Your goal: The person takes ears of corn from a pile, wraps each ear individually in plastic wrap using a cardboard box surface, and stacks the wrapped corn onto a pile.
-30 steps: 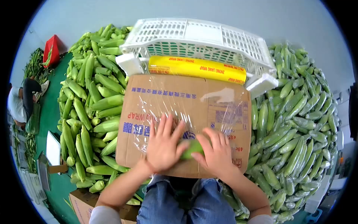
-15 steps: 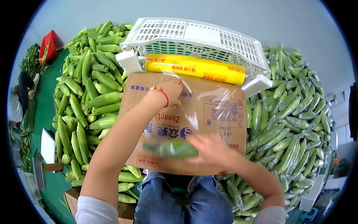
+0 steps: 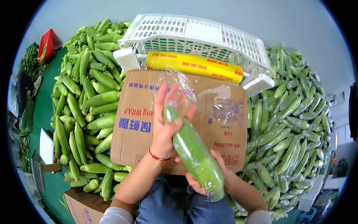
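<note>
A film-wrapped ear of corn in its green husk (image 3: 197, 153) slants across the front of the cardboard, over my knees. My right hand (image 3: 220, 168) is closed around its lower end. Across its upper end lies the thumb of my left hand (image 3: 166, 127), which holds that end against the palm, fingers stretched upward and apart. Loose clear film (image 3: 181, 82) bunches up by those fingertips. Behind, a yellow roll of plastic wrap (image 3: 194, 66) lies crosswise between two white end pieces. The printed cardboard (image 3: 130, 104) is under my hands.
A white plastic crate (image 3: 201, 31) stands behind the roll. Unwrapped corn (image 3: 102, 99) is heaped on the left, wrapped corn (image 3: 287, 123) on the right. At lower left sits a cardboard box (image 3: 85, 205); a red container (image 3: 46, 45) stands farther back.
The corn has moved from the cardboard toward my lap and now tilts, wrapped in film. My left hand has come down from the film near the roll to the corn's upper end.
</note>
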Demonstrator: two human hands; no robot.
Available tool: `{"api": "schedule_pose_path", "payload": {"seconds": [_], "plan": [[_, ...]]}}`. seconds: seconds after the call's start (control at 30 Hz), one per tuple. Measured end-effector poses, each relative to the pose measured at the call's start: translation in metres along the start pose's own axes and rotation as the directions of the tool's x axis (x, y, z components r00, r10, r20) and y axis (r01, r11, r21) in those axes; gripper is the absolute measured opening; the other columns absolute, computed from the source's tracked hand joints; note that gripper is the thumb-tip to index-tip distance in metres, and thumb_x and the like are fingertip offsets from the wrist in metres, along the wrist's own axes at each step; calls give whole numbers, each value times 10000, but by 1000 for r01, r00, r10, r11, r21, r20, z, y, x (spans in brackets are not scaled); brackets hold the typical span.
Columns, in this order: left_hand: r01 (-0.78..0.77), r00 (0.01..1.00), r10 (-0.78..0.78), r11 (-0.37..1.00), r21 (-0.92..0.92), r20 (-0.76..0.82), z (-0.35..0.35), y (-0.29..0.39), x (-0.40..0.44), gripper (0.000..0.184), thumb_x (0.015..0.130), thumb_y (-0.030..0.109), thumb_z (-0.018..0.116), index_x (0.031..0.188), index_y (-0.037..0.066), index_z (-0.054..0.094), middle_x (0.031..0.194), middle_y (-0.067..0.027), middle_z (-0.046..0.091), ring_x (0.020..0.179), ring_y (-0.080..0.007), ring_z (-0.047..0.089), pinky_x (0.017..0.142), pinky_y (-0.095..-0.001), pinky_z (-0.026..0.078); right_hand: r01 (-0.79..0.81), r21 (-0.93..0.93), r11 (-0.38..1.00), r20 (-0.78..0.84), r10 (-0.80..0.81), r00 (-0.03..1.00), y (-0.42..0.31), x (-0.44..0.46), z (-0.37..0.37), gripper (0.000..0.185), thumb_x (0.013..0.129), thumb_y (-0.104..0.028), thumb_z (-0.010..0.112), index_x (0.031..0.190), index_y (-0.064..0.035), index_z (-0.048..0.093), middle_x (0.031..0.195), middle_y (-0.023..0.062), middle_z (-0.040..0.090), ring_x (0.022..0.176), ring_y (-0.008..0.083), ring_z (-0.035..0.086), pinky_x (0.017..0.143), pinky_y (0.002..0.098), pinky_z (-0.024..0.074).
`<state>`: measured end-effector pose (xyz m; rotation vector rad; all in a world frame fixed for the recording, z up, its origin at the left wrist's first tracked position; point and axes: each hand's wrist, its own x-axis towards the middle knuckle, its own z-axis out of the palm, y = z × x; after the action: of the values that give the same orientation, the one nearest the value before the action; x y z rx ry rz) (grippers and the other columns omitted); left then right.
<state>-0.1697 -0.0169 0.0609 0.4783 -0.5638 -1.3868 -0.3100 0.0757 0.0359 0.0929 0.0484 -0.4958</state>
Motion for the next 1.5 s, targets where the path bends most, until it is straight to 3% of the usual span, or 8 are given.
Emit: {"api": "schedule_pose_path", "payload": {"seconds": [0.23, 0.37, 0.57, 0.73, 1.03, 1.07, 1.3, 1.5], "plan": [[305, 948, -253, 897, 322, -192, -44, 20, 19, 193, 996, 165, 455, 1166, 74, 471, 830, -71, 540, 774, -190, 593, 712, -365, 523, 98, -330, 939, -315, -208, 926, 4, 0, 8, 777, 938, -635, 410, 1458, -66, 318, 1077, 150, 602, 688, 183, 617, 407, 230, 436], [-108, 993, 96, 412, 905, 75, -98, 29, -14, 230, 1045, 252, 399, 1083, 55, 511, 863, -70, 576, 742, -140, 589, 664, -294, 506, -298, -928, -225, 10, -812, 583, -12, -38, 14, 480, 850, -143, 720, 1287, -27, 559, 1199, 146, 623, 919, 173, 656, 749, 271, 535], [692, 719, -450, 532, 487, -530, -90, 30, -82, 530, 1043, 468, 270, 1117, 15, 534, 765, -76, 606, 429, -126, 487, 345, -251, 367, 654, -755, 51, 262, -891, 371, -36, -16, 27, 208, 941, -71, 574, 1135, 2, 589, 838, 119, 638, 813, 205, 652, 752, 349, 535], [-55, 739, -541, 544, 837, 401, -89, 58, -94, 1023, 846, 667, 568, 1476, -65, 234, 1471, -221, 370, 1367, -327, 369, 1122, -414, 284, 630, -759, 167, 182, -874, 451, -37, -20, 54, 443, 954, -229, 602, 1312, -42, 422, 758, 81, 583, 804, 208, 633, 695, 354, 511], [-790, 200, -735, 271, 550, 649, 41, -34, -74, 817, 675, 212, 804, 1393, 54, 445, 1351, -197, 478, 1197, -405, 491, 991, -485, 414, 343, -924, 166, -193, -980, -43, 49, -107, -55, 493, 842, -375, 681, 1190, -43, 574, 1106, 133, 593, 989, 280, 611, 925, 419, 484], [-781, 225, -701, 285, 555, 677, 38, -34, -74, 806, 684, 198, 795, 1394, 48, 443, 1369, -199, 457, 1217, -402, 471, 1007, -480, 400, 903, -386, 191, -415, -910, 16, 54, -145, -57, 426, 907, -369, 582, 1180, -46, 536, 1040, 130, 598, 936, 298, 610, 890, 422, 496], [-676, 615, -532, 24, 736, 582, -53, 3, -65, 755, 726, 95, 730, 1408, 17, 416, 1414, -230, 402, 1270, -422, 417, 1048, -476, 360, 408, -670, -619, -176, -402, -899, 68, -464, -72, 574, 892, -413, 657, 1265, -27, 453, 1159, 166, 576, 966, 272, 583, 887, 390, 511], [-446, 888, -262, -289, 847, 378, -101, 14, -17, 737, 763, 95, 731, 1423, 49, 406, 1488, -217, 341, 1324, -416, 387, 1065, -464, 359, -114, -994, -2, -4, -999, 53, -35, -188, -51, 570, 885, -306, 683, 1360, -73, 469, 1356, 132, 518, 1162, 290, 554, 1014, 419, 431]]}}
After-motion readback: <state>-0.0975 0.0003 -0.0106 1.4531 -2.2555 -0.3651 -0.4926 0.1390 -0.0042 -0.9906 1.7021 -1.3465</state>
